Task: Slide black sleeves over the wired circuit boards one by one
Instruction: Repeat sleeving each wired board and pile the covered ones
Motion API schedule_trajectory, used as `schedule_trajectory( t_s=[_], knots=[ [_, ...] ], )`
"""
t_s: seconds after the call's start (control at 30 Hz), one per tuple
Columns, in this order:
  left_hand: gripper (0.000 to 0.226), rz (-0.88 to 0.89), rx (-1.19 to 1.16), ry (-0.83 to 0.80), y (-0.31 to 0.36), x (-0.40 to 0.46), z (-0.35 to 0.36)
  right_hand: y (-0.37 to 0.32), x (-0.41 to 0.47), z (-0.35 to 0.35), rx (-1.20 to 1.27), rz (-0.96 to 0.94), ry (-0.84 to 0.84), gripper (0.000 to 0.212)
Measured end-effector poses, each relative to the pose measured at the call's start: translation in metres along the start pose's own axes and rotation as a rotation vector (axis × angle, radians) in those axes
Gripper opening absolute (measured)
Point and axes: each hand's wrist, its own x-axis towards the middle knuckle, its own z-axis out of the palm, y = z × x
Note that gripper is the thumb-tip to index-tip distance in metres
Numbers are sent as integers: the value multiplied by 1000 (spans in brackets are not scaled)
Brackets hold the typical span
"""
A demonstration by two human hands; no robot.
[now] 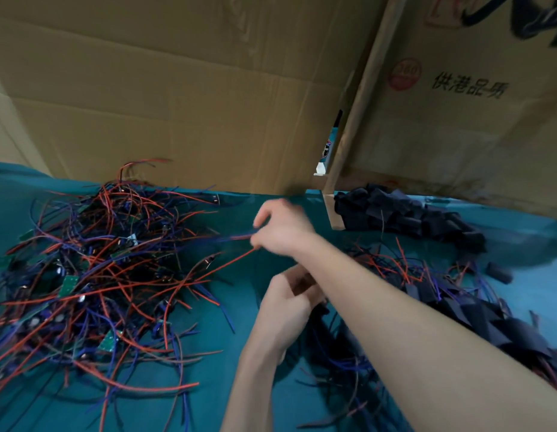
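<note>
My right hand (281, 227) pinches red and blue wires (236, 238) mid-frame (blurry); my left hand (286, 302) is curled, grip unclear.

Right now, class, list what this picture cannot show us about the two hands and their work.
- Head view: left hand, contents hidden beneath the crossing right forearm.
- Right hand, motion-blurred; pinches red and blue wires, board unseen.
- Black sleeves, too dark to count.
</note>
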Motion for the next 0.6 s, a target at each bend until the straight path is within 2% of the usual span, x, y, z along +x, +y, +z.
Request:
schedule_trajectory(
  t_s=[0.1,0.2,0.27,0.37,0.43,0.5,0.6],
  knots=[
    [13,39,-39,-7,2,-3,-1,12,6,-37,215,62,273,16],
    [19,28,-38,53,3,-5,0,21,0,-85,557,103,460,12],
    [18,-8,-118,123,5,-3,-1,24,-12,-108,796,78,404,10],
    [24,-81,-396,206,12,-1,-1,23,-43,-105,986,22,52,11],
    [42,-122,-534,207,17,0,-5,25,-63,-84,932,14,-74,11],
    [52,-143,-608,169,20,0,-8,33,-80,-62,626,-35,-16,10],
    [30,-138,-592,168,21,-3,-6,43,-95,-47,-22,-213,27,13]
  ],
)
